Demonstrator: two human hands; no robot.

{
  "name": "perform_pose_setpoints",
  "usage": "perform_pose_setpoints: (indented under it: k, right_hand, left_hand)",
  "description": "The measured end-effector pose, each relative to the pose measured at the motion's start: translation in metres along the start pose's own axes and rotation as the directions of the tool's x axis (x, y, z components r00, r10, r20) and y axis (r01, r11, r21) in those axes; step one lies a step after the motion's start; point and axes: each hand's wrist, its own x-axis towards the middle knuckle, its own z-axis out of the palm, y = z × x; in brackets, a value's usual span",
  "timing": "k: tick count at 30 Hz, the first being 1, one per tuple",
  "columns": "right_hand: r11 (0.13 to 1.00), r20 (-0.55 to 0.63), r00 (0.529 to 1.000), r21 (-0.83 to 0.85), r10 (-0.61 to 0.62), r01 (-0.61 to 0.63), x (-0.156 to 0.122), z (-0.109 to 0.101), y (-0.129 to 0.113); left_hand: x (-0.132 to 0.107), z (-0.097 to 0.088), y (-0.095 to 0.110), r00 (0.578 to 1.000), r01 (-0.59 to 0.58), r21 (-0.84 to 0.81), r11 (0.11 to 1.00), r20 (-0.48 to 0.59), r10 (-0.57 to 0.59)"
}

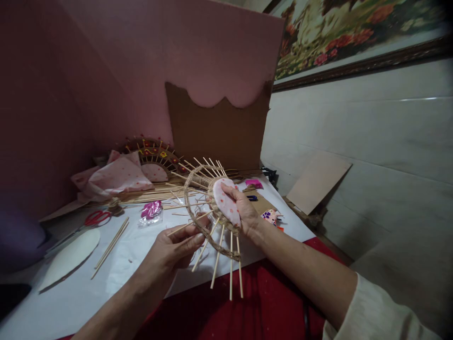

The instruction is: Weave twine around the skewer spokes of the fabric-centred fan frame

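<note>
A half-round fan frame [216, 208] is held up between my hands, its thin wooden sticks spreading out from a center covered in white cloth with pink-red dots. Braided twine [188, 203] runs as an arc across the sticks. My right hand [244, 212] grips the dotted center, thumb on top of the cloth; its other fingers are hidden behind. My left hand [184, 243] pinches a stick and the twine along the arc's lower left side.
White paper covers the table [130, 257]. On it lie red-handled scissors [98, 217], an oval white card [72, 259], loose sticks [111, 245] and a pink packet [151, 211]. Behind are dotted cloth [116, 177], a decorated fan [161, 153] and a cardboard panel [219, 127].
</note>
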Motion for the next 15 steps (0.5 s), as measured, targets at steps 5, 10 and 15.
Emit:
perform_pose_setpoints:
  k: [5,10,15]
  right_hand:
    - [0.999,0.020,0.999,-0.001,-0.039,0.039,-0.0005,0.0012,0.0012]
    - [0.994,0.053,0.993,0.033,-0.110,0.108,-0.0011,0.0014,0.0021]
    - [0.989,0.145,0.979,0.035,-0.145,0.141,-0.0058,0.0050,0.0040]
  left_hand:
    - [0.0031,-0.0050,-0.0016,0.999,0.037,-0.043,0.998,0.030,-0.036]
    - [0.0058,-0.0077,-0.0015,1.000,0.025,-0.044,0.999,0.019,-0.024]
    - [0.0067,-0.0093,-0.0020,1.000,0.019,-0.104,0.994,0.009,-0.018]
